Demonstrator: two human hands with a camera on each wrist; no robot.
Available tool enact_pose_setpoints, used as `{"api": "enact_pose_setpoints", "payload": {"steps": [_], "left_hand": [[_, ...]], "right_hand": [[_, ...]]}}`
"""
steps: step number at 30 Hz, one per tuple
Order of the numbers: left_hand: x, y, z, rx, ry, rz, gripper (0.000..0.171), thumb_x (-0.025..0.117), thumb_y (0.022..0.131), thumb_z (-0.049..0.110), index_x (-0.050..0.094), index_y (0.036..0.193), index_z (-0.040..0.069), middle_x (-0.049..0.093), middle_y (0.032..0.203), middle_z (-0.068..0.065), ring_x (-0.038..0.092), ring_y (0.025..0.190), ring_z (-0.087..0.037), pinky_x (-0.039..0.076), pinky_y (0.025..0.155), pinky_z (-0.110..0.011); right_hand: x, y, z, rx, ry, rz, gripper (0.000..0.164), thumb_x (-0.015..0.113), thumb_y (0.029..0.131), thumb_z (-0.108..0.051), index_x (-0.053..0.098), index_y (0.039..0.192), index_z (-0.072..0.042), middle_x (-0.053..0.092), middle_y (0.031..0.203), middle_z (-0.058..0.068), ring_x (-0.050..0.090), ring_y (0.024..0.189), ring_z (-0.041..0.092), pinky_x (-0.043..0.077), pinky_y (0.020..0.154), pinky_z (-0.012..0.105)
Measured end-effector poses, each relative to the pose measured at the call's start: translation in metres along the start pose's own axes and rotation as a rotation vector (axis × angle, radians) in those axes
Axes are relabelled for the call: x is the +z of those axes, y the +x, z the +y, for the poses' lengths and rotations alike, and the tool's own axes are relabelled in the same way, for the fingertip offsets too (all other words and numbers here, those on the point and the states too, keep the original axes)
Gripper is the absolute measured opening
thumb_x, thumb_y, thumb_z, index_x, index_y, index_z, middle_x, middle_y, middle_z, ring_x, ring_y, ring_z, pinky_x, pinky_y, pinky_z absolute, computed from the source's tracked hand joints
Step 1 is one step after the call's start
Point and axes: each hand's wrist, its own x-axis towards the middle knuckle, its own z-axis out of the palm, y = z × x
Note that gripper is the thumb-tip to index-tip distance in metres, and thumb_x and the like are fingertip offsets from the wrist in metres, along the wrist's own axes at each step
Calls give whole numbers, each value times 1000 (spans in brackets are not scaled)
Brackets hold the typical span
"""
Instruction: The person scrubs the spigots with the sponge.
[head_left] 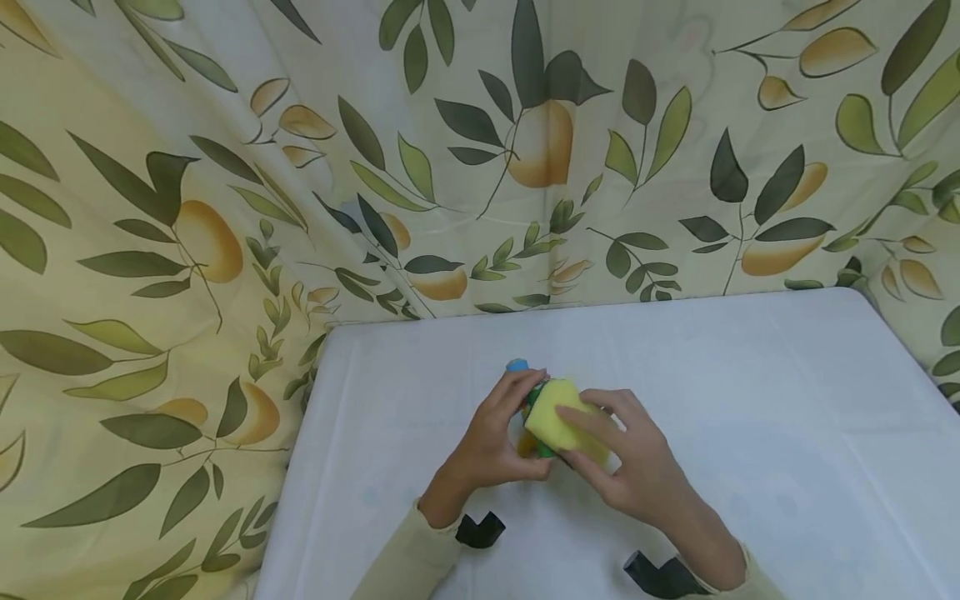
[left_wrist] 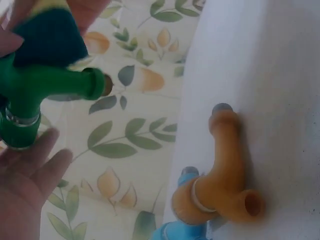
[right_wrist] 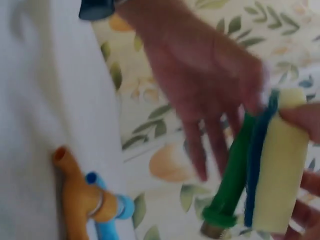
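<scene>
Over the white-covered table point(head_left: 750, 400), we are gripping a green plastic tap point(left_wrist: 55, 82) in our left hand point(head_left: 483, 446) and pinching a yellow foam sponge point(right_wrist: 282, 160) in our right hand point(head_left: 637, 454). Just left of the sponge, the tap is facing its dark scouring side point(left_wrist: 52, 37) (whether touching, we cannot tell), its long pipe running roughly along that side.
</scene>
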Motion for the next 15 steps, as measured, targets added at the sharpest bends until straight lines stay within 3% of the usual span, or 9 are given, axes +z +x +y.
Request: {"api": "enact_pose_setpoints", "payload": {"steps": [3, 6, 8, 11, 15], "left_hand": [[0, -2, 0, -36, -157, -37, 101, 83, 71, -1, 32, 158, 3, 42, 147, -15, 55, 131, -22, 53, 106, -32], [0, -3, -1, -75, -347, -74, 105, 79, 74, -10, 24, 161, 4, 35, 150, -18, 54, 131, -22, 53, 106, -35], [-1, -3, -2, -86, -436, -93, 108, 77, 74, -14, 19, 163, 5, 32, 152, -22, 54, 131, -23, 53, 106, -37], [0, -3, -3, -97, -498, -114, 106, 76, 75, -16, 19, 161, 4, 35, 151, -27, 58, 127, -24, 54, 105, -41], [1, -3, -4, -120, -472, -103, 96, 79, 73, -15, 30, 153, 4, 47, 142, -27, 65, 116, -21, 57, 99, -39]], "right_hand": [[0, 1, 1, -31, 35, 14, 43, 62, 99, -51, 73, 124, -18, 64, 121, 9, 56, 106, 21, 45, 91, 17], [-1, 1, 2, 34, 9, 29, 46, 59, 99, -54, 73, 125, -19, 63, 123, 7, 55, 109, 20, 43, 91, 14], [0, 0, 1, 32, 16, 17, 44, 64, 98, -52, 73, 125, -19, 63, 123, 7, 55, 109, 19, 43, 91, 13], [-1, -2, 1, 2, 54, -6, 42, 65, 97, -50, 74, 123, -18, 63, 122, 8, 54, 106, 19, 44, 90, 14], [-3, 1, 3, 39, 13, 17, 45, 60, 99, -54, 74, 122, -19, 63, 121, 7, 54, 108, 18, 43, 90, 14]]}}
